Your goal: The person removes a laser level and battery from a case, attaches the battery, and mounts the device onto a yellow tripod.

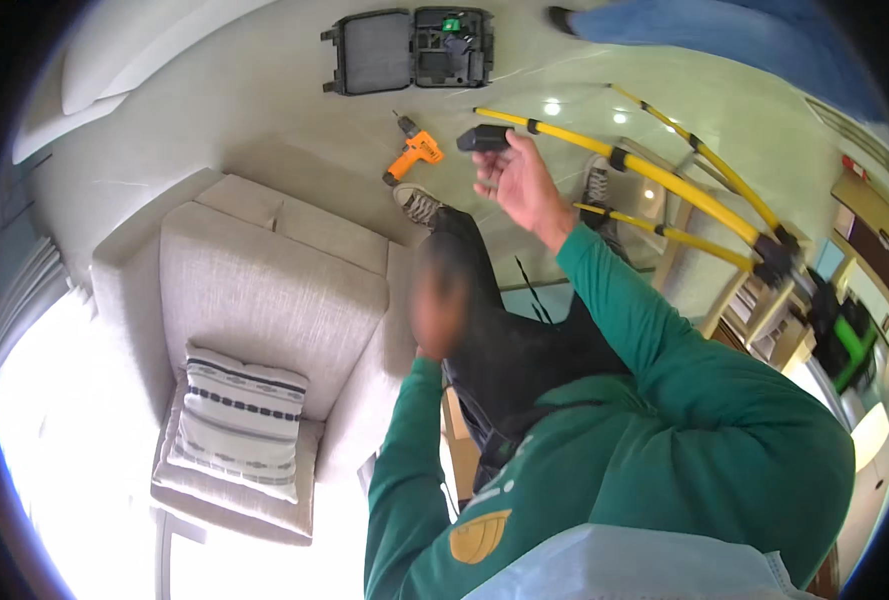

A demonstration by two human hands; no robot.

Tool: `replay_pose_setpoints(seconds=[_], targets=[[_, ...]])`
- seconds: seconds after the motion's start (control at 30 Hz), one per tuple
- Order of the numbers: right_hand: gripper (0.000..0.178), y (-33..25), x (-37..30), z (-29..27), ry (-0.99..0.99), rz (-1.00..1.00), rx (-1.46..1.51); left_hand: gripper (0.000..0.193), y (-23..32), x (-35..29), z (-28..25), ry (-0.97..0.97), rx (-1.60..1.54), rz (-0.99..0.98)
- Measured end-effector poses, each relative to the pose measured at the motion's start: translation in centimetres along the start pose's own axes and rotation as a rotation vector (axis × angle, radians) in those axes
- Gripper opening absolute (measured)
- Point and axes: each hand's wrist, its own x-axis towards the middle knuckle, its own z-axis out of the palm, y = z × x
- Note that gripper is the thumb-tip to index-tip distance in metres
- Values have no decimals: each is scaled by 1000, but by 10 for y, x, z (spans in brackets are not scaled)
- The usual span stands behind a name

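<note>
A beige armchair [274, 270] is seen left of the fingers of the left hand [438, 312]; whether these are spread or pressed together cannot be told through the blur. The yellow legs of a tripod [684, 192] are stretched out to the right of the fingers of the right hand [530, 192]. Beyond those fingers an open case [371, 55] is laid; nearer, to their left, an orange drill [417, 150]. Between the curled right fingertips and thumb, a black block [485, 138] is pinched, its left end left projecting.
</note>
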Motion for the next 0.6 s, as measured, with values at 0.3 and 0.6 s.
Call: replay_pose_setpoints(seconds=[0.3,0.6], targets=[[37,-10,-226,-46,-71,179,-263,86,183,-76,-31,-118,-691,516],[40,-103,-383,-138,-272,106,-649,49,284,-180,72,-303,-313,486]])
